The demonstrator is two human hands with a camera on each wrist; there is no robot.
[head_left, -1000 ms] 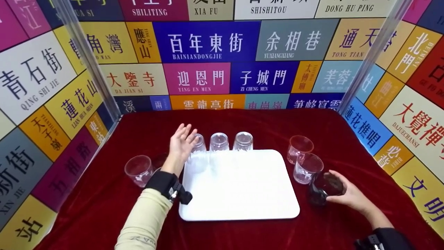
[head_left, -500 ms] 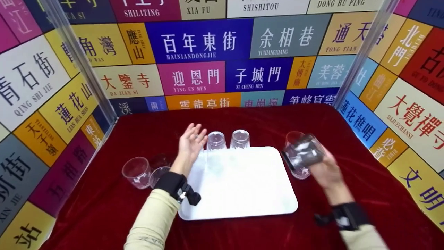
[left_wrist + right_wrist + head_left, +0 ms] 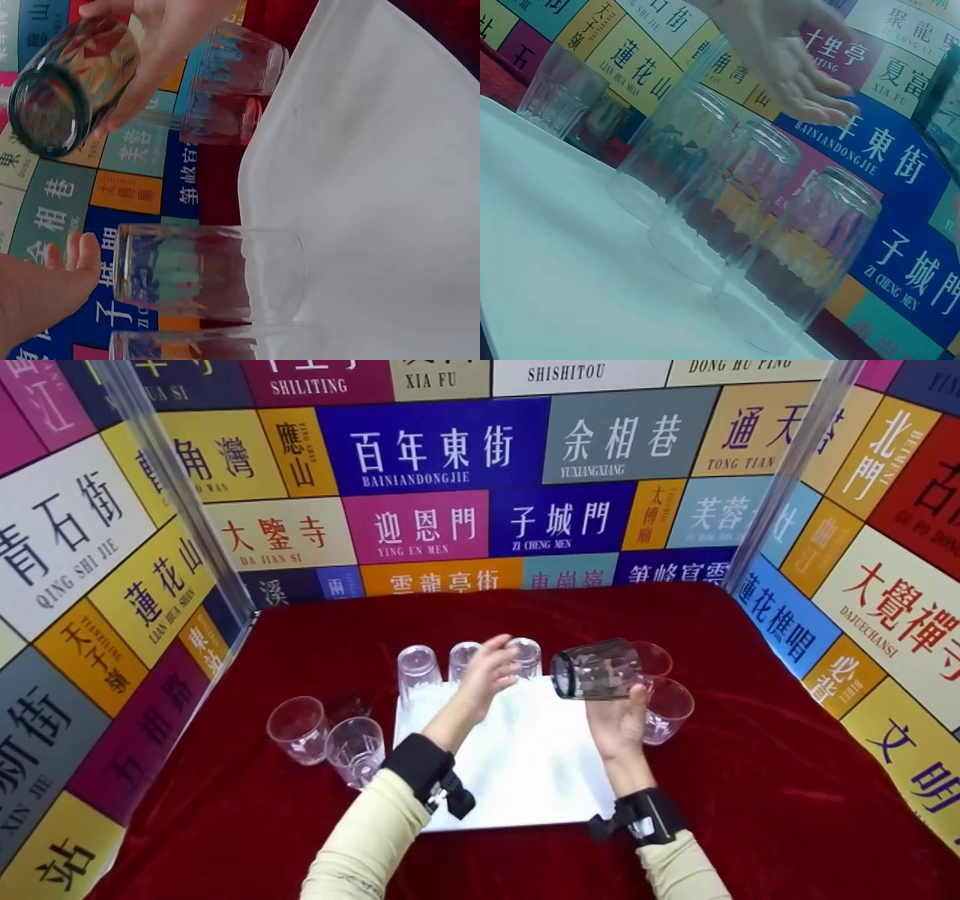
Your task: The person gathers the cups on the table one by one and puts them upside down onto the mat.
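red cloth (image 3: pixel 750 780), white tray (image 3: pixel 525 765); rt grip (image 3: pixel 619 727) holds tipped glass (image 3: pixel 596 669).

colourful street-name wall panels (image 3: pixel 442 446) stand behind a dark red velvet cloth (image 3: pixel 757 780).

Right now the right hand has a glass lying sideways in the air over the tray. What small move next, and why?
Probably turn the held glass mouth-down and lower it onto the bare tray just right of the row of three upturned glasses. The right hand grips it over that spot, while the open left hand hovers by the row.
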